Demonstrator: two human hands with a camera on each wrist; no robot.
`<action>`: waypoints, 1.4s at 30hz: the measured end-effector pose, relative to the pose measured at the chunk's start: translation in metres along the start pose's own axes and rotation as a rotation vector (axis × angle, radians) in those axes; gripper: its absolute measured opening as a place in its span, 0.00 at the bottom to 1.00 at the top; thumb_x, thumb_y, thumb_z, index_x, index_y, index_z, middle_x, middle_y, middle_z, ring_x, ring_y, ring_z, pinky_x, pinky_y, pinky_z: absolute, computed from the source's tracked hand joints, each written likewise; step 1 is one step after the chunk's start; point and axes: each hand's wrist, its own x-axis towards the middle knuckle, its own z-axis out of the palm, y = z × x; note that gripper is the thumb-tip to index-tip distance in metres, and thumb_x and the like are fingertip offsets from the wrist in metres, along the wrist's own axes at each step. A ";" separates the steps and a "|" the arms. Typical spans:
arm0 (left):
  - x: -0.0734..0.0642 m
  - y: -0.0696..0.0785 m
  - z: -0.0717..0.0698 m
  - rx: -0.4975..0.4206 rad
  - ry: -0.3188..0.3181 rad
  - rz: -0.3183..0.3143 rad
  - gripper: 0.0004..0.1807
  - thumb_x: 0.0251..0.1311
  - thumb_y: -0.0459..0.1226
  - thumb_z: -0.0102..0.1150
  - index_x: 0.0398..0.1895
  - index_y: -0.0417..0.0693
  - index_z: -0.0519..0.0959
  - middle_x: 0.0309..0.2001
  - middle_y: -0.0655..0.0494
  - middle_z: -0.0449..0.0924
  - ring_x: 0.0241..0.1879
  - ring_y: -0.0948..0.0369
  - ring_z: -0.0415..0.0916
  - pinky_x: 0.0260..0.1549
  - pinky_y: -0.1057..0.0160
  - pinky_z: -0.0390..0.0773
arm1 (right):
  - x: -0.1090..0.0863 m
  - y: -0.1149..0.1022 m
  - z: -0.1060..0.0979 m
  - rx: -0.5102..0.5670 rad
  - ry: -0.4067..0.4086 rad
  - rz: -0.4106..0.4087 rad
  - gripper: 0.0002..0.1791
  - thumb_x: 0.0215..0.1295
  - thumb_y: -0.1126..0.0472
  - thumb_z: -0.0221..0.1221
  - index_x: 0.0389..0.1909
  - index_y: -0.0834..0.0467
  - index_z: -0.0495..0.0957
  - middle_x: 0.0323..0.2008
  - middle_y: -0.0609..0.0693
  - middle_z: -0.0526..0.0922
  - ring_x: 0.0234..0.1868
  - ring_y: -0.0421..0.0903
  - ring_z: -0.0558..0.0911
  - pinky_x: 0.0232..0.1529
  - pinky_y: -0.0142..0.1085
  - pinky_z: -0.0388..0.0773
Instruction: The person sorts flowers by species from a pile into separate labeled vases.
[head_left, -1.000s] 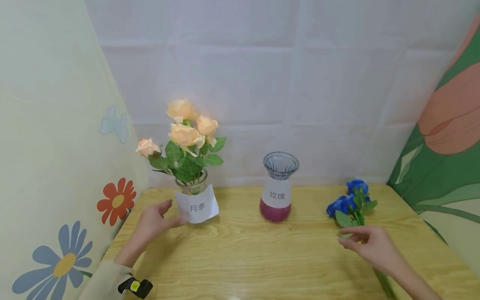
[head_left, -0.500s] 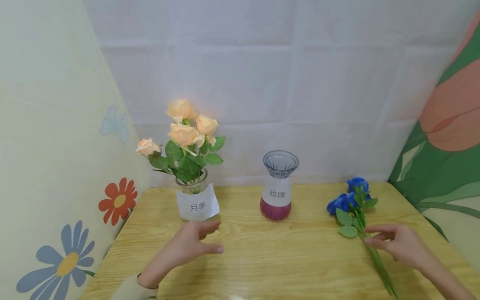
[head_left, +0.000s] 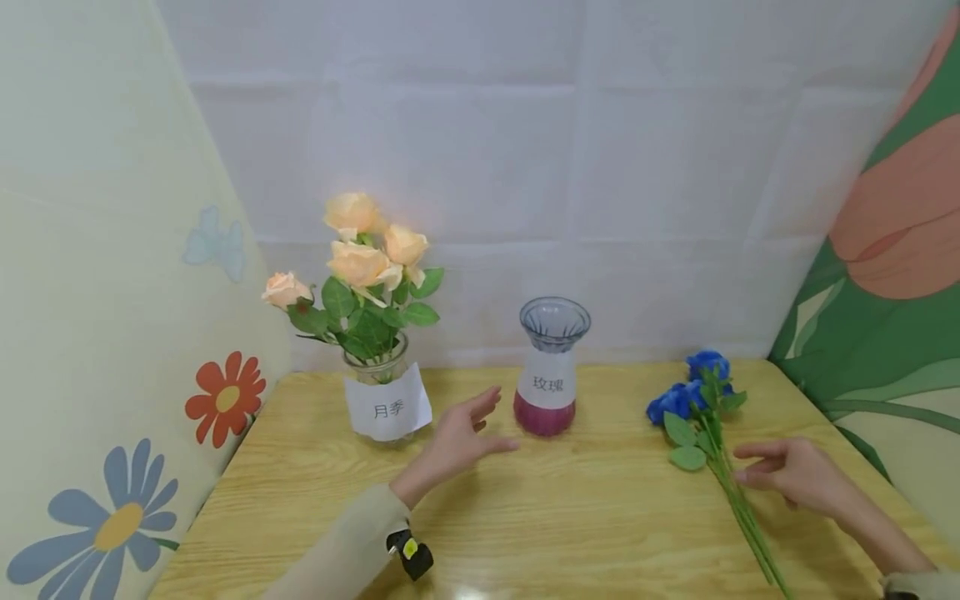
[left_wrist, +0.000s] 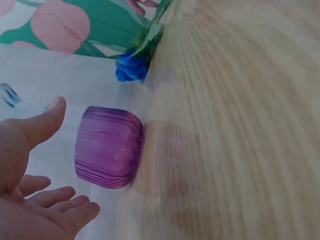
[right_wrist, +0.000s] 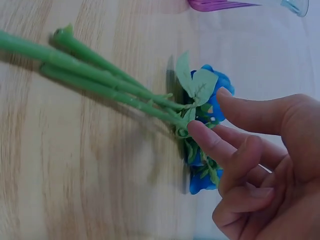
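A glass vase (head_left: 550, 392) with a purple-pink lower part and a white label with Chinese characters stands upright on the table. Just left of it is my left hand (head_left: 459, 437), thumb and fingers spread apart, holding nothing. The left wrist view shows the vase's purple base (left_wrist: 109, 147) beyond my fingertips, with a gap between. Blue roses (head_left: 688, 398) lie on the table at the right. Beside their green stems (right_wrist: 110, 80) hovers my right hand (head_left: 798, 475), thumb and index finger apart, its other fingers partly bent. Whether a fingertip touches the stems I cannot tell.
A labelled glass jar (head_left: 384, 392) with several peach roses (head_left: 362, 263) stands upright at the left of the wooden table (head_left: 570, 533). A white sheet (head_left: 465, 150) hangs behind the table. Flower-painted panels (head_left: 112, 333) flank both sides.
My left hand has moved rightward from beside the peach roses' jar to the labelled vase. My right hand has shifted right, from over the blue roses' leaves to beside the stems.
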 end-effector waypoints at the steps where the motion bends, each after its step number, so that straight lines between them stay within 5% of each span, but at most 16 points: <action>1: 0.006 -0.002 0.003 0.014 0.005 -0.006 0.51 0.59 0.40 0.80 0.81 0.42 0.61 0.77 0.42 0.66 0.73 0.43 0.67 0.67 0.48 0.72 | 0.001 0.002 -0.001 0.001 -0.005 0.002 0.32 0.66 0.57 0.72 0.62 0.75 0.78 0.38 0.58 0.91 0.12 0.39 0.65 0.15 0.38 0.73; 10: 0.050 -0.006 0.009 0.012 -0.004 0.009 0.55 0.59 0.46 0.79 0.84 0.45 0.56 0.80 0.45 0.60 0.77 0.49 0.61 0.71 0.49 0.69 | 0.013 0.014 -0.003 -0.015 -0.008 0.023 0.31 0.67 0.57 0.72 0.60 0.76 0.78 0.37 0.59 0.91 0.10 0.38 0.60 0.14 0.36 0.70; 21: 0.081 -0.006 0.013 -0.129 -0.078 0.052 0.55 0.58 0.38 0.80 0.84 0.44 0.56 0.80 0.48 0.61 0.77 0.48 0.60 0.74 0.48 0.63 | 0.022 0.024 0.005 0.039 0.009 0.038 0.30 0.64 0.59 0.73 0.60 0.76 0.78 0.37 0.58 0.91 0.12 0.38 0.59 0.14 0.32 0.61; 28: 0.087 0.003 0.018 -0.160 -0.073 0.050 0.51 0.57 0.37 0.80 0.82 0.54 0.63 0.75 0.55 0.71 0.71 0.53 0.71 0.69 0.51 0.71 | 0.028 0.025 0.003 0.032 -0.004 0.054 0.31 0.64 0.58 0.73 0.59 0.75 0.79 0.36 0.57 0.91 0.12 0.37 0.56 0.15 0.31 0.60; 42: 0.080 0.004 0.019 -0.078 -0.006 0.030 0.49 0.52 0.39 0.84 0.79 0.52 0.69 0.68 0.55 0.78 0.61 0.50 0.78 0.59 0.49 0.80 | 0.035 0.030 -0.002 0.044 -0.083 0.106 0.33 0.69 0.52 0.69 0.64 0.73 0.77 0.38 0.56 0.90 0.11 0.37 0.54 0.14 0.33 0.62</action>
